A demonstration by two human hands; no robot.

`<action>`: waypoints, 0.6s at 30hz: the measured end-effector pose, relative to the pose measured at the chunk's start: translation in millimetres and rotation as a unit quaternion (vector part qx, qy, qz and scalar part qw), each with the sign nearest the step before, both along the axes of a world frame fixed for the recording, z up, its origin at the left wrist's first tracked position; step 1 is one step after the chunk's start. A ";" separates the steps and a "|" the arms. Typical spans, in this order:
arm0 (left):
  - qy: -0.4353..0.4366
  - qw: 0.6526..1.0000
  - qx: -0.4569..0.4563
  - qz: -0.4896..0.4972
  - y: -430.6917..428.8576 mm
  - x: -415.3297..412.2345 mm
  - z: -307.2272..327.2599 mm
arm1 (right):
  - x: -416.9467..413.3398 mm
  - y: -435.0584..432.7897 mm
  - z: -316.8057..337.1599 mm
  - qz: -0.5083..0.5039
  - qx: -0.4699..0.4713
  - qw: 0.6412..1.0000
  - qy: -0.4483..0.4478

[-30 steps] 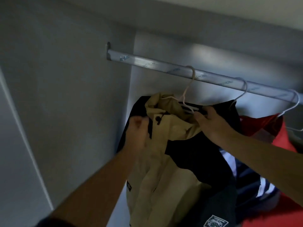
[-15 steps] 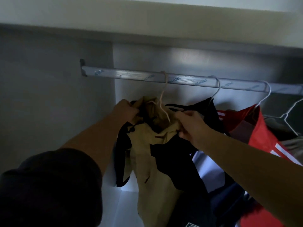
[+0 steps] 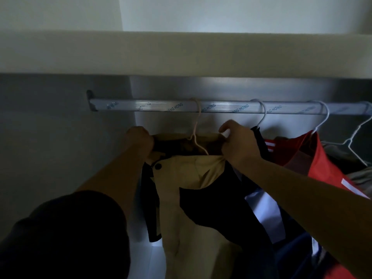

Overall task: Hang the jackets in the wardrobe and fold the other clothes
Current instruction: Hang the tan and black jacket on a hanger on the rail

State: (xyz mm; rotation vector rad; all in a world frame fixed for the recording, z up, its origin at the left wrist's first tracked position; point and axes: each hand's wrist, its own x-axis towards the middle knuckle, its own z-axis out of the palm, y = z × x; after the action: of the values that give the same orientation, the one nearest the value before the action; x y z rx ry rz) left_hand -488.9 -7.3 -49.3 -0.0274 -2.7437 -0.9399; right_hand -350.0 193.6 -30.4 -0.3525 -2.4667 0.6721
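Note:
A beige and black jacket (image 3: 193,198) hangs inside the wardrobe from a pale wire hanger (image 3: 196,125) hooked over the metal rail (image 3: 153,106). My left hand (image 3: 138,141) grips the left side of its collar. My right hand (image 3: 237,143) grips the right side of the collar, fingers curled round the fabric. The collar is stretched between the two hands, with the hanger's neck rising between them.
To the right hang a dark garment on a white hanger (image 3: 261,115), a red jacket (image 3: 322,164) with white stripes, and a bare wire hanger (image 3: 354,137). The wardrobe's side wall (image 3: 60,137) stands close on the left. A shelf edge (image 3: 181,53) runs above the rail.
My hands have moved apart along the collar, spreading it wide over the hanger. The view has tilted up, showing more of the shelf above the rail.

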 end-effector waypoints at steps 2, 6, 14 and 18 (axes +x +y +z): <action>-0.006 1.000 0.019 0.016 4.3 5.9 5.3 | -4.5 2.4 1.0 -0.015 -0.074 0.997 0.003; 0.010 0.993 0.099 0.064 -1.3 -3.4 -0.2 | -5.6 0.2 1.6 0.098 -0.261 0.957 0.080; 0.212 0.961 0.113 -0.139 21.7 48.3 -25.0 | -18.3 -10.2 13.7 0.074 -0.459 0.871 -0.158; 0.193 0.905 0.127 -0.358 16.9 84.0 -46.9 | -16.8 -10.9 27.3 0.039 -0.508 0.832 -0.219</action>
State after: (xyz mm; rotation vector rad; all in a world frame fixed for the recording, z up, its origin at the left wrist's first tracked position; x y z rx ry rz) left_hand -404.9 9.6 -96.2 -1.1077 -2.2144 -1.2785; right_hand -366.8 182.7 -3.2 -0.8693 -2.2786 2.1273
